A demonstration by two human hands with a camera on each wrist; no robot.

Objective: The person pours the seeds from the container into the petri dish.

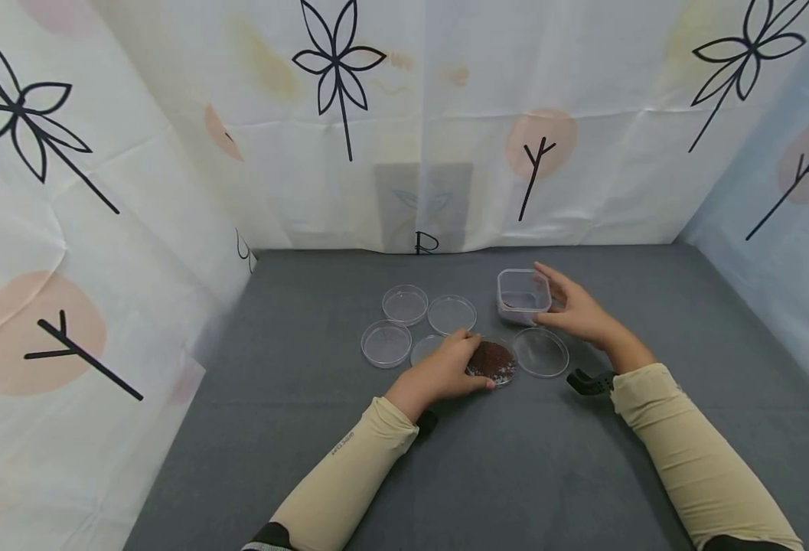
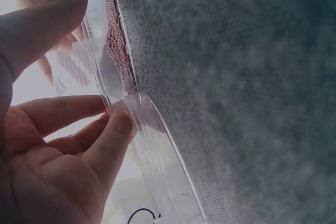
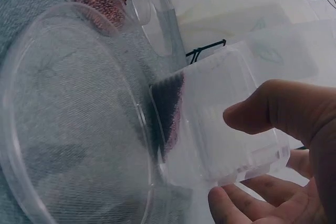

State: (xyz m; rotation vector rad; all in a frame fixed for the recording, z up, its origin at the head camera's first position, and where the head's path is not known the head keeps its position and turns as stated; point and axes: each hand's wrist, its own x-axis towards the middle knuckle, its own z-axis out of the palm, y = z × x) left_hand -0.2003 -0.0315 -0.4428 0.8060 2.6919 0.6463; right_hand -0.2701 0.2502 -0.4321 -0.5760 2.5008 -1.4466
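My left hand [image 1: 438, 371] grips a clear round petri dish [image 1: 515, 369] by its edge, thumb on the near side and fingers on the far side. Reddish-brown grains [image 2: 119, 45] cover much of its bottom, with pale bits towards the near rim. Further back and to the right, my right hand [image 1: 576, 310] holds a clear square plastic container [image 3: 220, 108], with the thumb against one wall and fingers around another. A small heap of similar dark reddish grains [image 3: 173, 119] lies low inside the container, near its bottom.
A petri dish [image 1: 541, 353] without grains stands right of the filled one, in front of the container. Several more clear dishes, among them a back-left one [image 1: 406, 304], cluster left, one partly behind my left hand. A patterned white curtain [image 1: 473, 138] hangs behind the grey table [image 1: 321, 428].
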